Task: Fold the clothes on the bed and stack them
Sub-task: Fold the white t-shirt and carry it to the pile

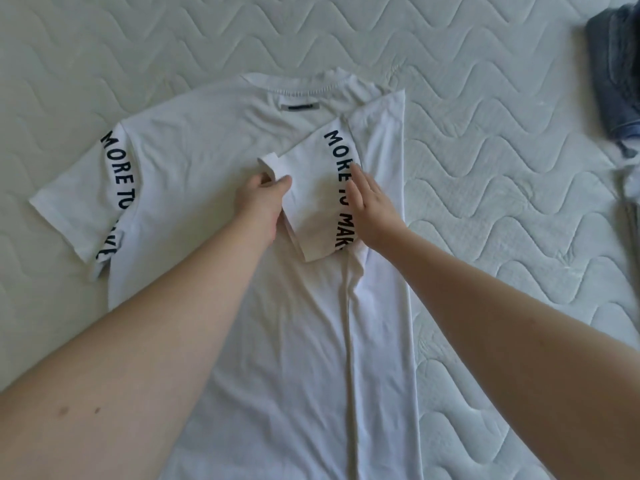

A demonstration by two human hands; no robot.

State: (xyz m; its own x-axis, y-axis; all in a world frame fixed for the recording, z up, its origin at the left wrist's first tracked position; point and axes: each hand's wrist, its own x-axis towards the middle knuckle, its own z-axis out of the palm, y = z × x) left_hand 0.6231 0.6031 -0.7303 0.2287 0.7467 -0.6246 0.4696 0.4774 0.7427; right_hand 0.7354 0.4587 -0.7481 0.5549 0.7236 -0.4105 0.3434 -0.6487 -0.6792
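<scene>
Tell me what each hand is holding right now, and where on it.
The left hand pinches the hem of the folded-in sleeve of the T-shirt. The right hand holds nothing; it lies flat on that sleeve.

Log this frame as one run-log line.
step: fold white T-shirt | right sleeve folded in | left sleeve spread | left hand pinches right sleeve | right hand presses flat | dark clothes far right
</scene>
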